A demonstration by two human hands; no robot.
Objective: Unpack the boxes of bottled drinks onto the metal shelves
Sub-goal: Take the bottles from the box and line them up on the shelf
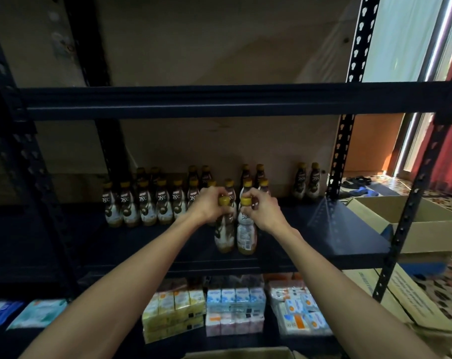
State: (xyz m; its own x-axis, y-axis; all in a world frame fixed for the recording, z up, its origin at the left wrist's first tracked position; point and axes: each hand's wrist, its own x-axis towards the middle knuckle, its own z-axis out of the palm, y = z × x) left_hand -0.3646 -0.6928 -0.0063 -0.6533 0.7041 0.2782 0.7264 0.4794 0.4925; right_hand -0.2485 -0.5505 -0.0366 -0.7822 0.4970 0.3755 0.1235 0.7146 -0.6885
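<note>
Two brown-and-white drink bottles with yellow caps stand side by side near the front of the dark metal shelf [310, 237]. My left hand [209, 204] grips the neck of the left bottle [223, 237]. My right hand [262, 207] grips the neck of the right bottle [245, 237]. Behind them, several matching bottles [144, 203] stand in rows toward the back of the same shelf, and a separate pair of bottles [306, 181] stands at the back right.
An open cardboard box [427, 229] sits on the floor to the right of the rack, with flattened cardboard [401, 294] in front of it. The shelf below holds packs of small drink cartons [235, 304] and wipe packets [38, 312]. Another box edge [235, 354] shows at the bottom.
</note>
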